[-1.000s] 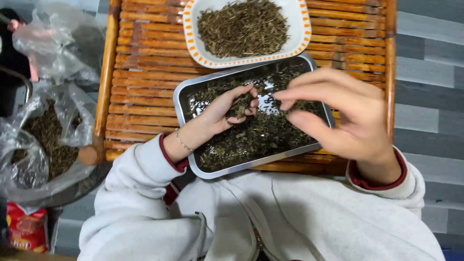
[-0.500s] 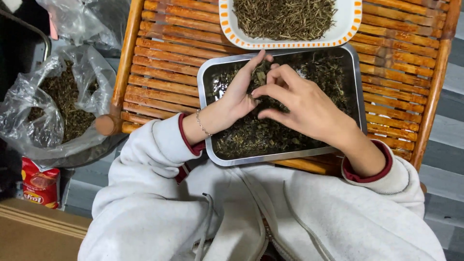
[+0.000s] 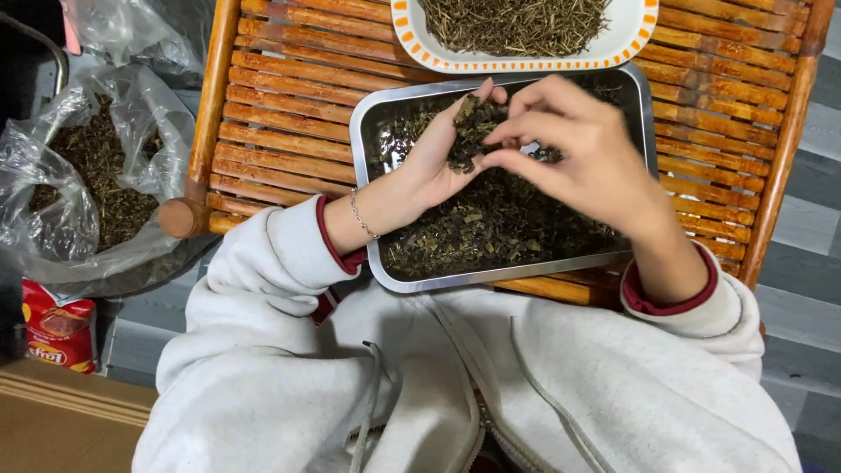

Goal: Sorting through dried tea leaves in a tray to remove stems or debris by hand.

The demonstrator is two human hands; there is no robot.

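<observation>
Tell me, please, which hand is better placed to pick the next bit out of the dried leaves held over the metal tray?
Probably the right hand: its pinched fingertips already touch the clump of dried leaves, while the left hand lies palm-up, cupping that clump above the metal tray.

A red snack packet [image 3: 54,335] with white and yellow printing stands at the lower left, its top tucked under a clear plastic bag [image 3: 61,184] of dried leaves, which lies crumpled and open. A second clear plastic bag [image 3: 131,33] lies crumpled at the upper left. A brown cardboard box [image 3: 61,429] fills the bottom left corner.
</observation>
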